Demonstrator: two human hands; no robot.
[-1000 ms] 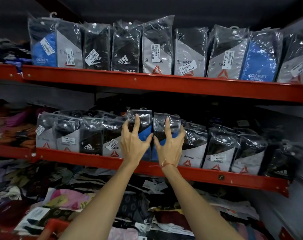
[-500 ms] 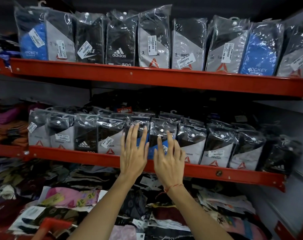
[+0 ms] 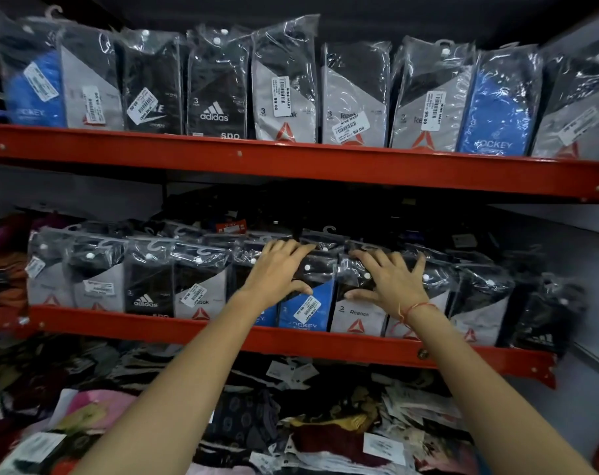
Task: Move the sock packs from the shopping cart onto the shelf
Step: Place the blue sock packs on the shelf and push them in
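Observation:
A row of plastic-wrapped sock packs stands along the middle red shelf (image 3: 222, 334). My left hand (image 3: 277, 272) lies with fingers spread over the top of a blue Jockey pack (image 3: 304, 311) in that row. To its right, my right hand (image 3: 390, 282), a red thread on its wrist, rests flat with fingers spread on a grey Reebok pack (image 3: 358, 318) and its neighbour. Neither hand holds a pack clear of the row. The shopping cart is out of sight.
The upper red shelf (image 3: 291, 159) carries a full row of upright sock packs (image 3: 219, 94). Below the middle shelf lies a heap of loose folded clothing with paper tags (image 3: 291, 423). More folded fabric (image 3: 3, 269) is stacked at the far left. A grey wall (image 3: 565, 234) closes the right.
A second ago both hands were setting two blue packs into the middle row. They let go and dropped back, then rose onto the pack tops, the right hand shifting rightward.

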